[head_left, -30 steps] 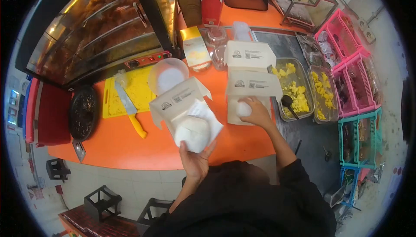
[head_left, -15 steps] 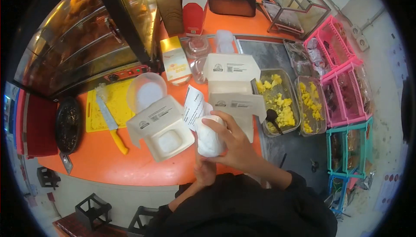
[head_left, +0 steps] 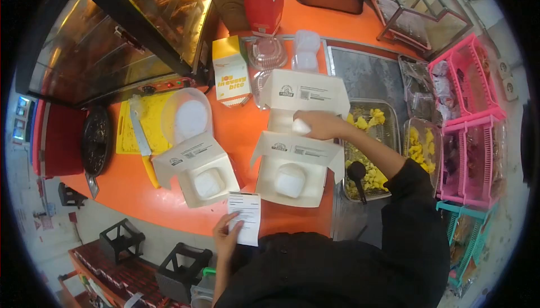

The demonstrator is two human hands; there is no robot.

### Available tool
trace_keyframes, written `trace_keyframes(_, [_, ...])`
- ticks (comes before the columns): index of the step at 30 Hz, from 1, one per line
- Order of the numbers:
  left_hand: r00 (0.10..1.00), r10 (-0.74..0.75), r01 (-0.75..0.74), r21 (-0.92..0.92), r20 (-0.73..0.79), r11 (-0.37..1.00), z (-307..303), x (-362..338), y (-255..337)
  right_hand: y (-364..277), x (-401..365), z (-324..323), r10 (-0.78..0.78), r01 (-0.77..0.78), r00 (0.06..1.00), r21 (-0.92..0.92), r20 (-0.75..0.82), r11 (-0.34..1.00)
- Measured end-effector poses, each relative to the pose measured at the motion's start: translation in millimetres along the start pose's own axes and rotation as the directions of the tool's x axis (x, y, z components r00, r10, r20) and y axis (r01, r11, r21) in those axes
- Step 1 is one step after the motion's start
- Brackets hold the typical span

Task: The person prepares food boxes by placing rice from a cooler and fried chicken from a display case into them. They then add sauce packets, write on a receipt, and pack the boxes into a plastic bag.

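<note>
My left hand (head_left: 228,234) pinches a printed paper slip (head_left: 246,218) at the counter's front edge. My right hand (head_left: 322,126) reaches into the far open cardboard box (head_left: 308,93), its fingers around a white wrapped bundle (head_left: 301,127) that shows only in part. Just in front stands a second open box (head_left: 292,198), with a rounded white wrapped bundle (head_left: 290,180) inside. To its left, a third open box (head_left: 194,159) contains another white wrapped bundle (head_left: 208,183). What the wrappings enclose is hidden.
A yellow-handled knife (head_left: 140,131) lies on a yellow cutting board (head_left: 125,139), beside a round plastic tub (head_left: 169,118). At right are a tray of yellow food (head_left: 368,167) with a black spoon (head_left: 357,174) and pink baskets (head_left: 467,122). A glass warming cabinet (head_left: 107,38) stands left.
My right hand has moved forward from near my body into the far box. One white bundle now sits in the nearer right box. My left hand has shifted left with the slip.
</note>
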State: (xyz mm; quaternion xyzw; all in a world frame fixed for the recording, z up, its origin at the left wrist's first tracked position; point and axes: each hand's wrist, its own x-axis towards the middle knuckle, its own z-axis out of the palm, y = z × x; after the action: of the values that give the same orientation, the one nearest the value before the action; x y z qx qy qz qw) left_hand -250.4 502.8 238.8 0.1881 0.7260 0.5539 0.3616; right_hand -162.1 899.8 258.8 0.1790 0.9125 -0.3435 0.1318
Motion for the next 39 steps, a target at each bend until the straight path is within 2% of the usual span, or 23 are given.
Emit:
trace_keyframes(2, [0.999,-0.053,0.052,0.063,0.011,0.997,5,-5,-23,19,22,38,0.050,-0.040,0.994,-0.104,0.093,0.994])
trace_keyframes(4, [0.999,-0.033,0.032,0.070,0.017,0.997,10,-1,-46,44,40,59,0.347,-0.354,0.935,0.248,0.072,0.902])
trace_keyframes(6, [0.995,0.104,-0.104,0.207,0.011,0.973,8,3,-75,38,31,35,0.001,0.026,0.983,-0.146,0.184,0.989])
trace_keyframes(8, [0.977,0.207,-0.210,0.368,0.048,0.906,1,1,-75,23,-4,14,-0.159,0.152,0.982,-0.072,-0.106,0.986])
trace_keyframes(10, [0.992,0.100,-0.126,0.525,0.076,0.842,0,-7,-58,-28,-52,-6,0.014,-0.043,0.833,-0.039,-0.554,0.998])
trace_keyframes(11, [0.992,0.100,-0.125,0.519,0.077,0.845,-2,-10,-59,-68,-78,-4,-0.002,-0.158,0.755,-0.184,-0.656,0.970])
trace_keyframes(12, [0.965,0.257,-0.231,0.649,0.056,0.725,-5,-13,-60,-106,-100,11,-0.042,-0.285,0.666,-0.306,-0.745,0.908])
trace_keyframes(13, [0.911,0.407,-0.308,0.763,0.064,0.569,-9,-15,-62,-118,-111,47,-0.178,-0.056,0.695,-0.300,-0.696,0.952])
trace_keyframes(14, [0.893,0.443,-0.337,0.773,0.080,0.538,-13,-17,-68,-123,-118,92,-0.313,0.172,0.692,-0.272,-0.651,0.947])
trace_keyframes(16, [0.895,0.415,-0.380,0.770,0.166,0.512,-23,-18,-85,-148,-125,168,-0.161,0.010,0.856,-0.295,-0.491,0.955])
trace_keyframes(20, [0.844,0.442,-0.505,0.731,0.305,0.458,-29,-18,-81,-117,-113,236,0.001,-0.187,0.852,-0.301,-0.524,0.935])
trace_keyframes(23, [0.768,0.470,-0.634,0.621,0.435,0.461,-17,-14,-80,-124,-112,225,0.107,-0.243,0.699,-0.094,-0.707,0.966])
trace_keyframes(25, [0.679,0.498,-0.733,0.531,0.539,0.426,3,-6,-80,-117,-109,229,-0.128,-0.106,0.571,-0.228,-0.811,0.968])
trace_keyframes(26, [0.648,0.553,-0.758,0.512,0.524,0.403,14,0,-86,-111,-108,235,-0.057,-0.178,0.651,-0.225,-0.757,0.958])
trace_keyframes(27, [0.605,0.607,-0.791,0.475,0.515,0.386,29,6,-88,-106,-104,245,-0.026,-0.264,0.613,-0.235,-0.790,0.935])
trace_keyframes(28, [0.589,0.614,-0.803,0.466,0.526,0.372,39,11,-83,-96,-102,256,-0.096,-0.165,0.548,-0.220,-0.831,0.961])
trace_keyframes(29, [0.583,0.614,-0.807,0.466,0.532,0.363,43,13,-76,-92,-107,260,0.066,-0.295,0.745,-0.239,-0.664,0.925])
trace_keyframes(30, [0.595,0.576,-0.800,0.479,0.561,0.361,44,11,-68,-92,-116,263,0.014,-0.207,0.730,-0.202,-0.683,0.957])
trace_keyframes(31, [0.611,0.539,-0.789,0.506,0.580,0.350,45,12,-61,-99,-129,260,-0.040,-0.092,0.615,-0.121,-0.788,0.988])
trace_keyframes(32, [0.594,0.530,-0.802,0.503,0.605,0.323,46,15,-61,-121,-157,248,-0.123,-0.192,0.516,-0.254,-0.848,0.948])
trace_keyframes(35, [0.609,0.473,-0.793,0.501,0.637,0.346,42,13,-53,-108,-239,250,-0.028,-0.415,0.402,-0.210,-0.915,0.885])
trace_keyframes(38, [0.575,0.454,-0.809,0.394,0.680,0.435,46,17,-52,-67,-356,254,0.220,-0.681,0.007,0.156,-0.976,0.715])
trace_keyframes(39, [0.556,0.465,-0.826,0.393,0.689,0.404,51,11,-47,-56,-407,243,0.359,-0.575,-0.122,0.361,-0.925,0.734])
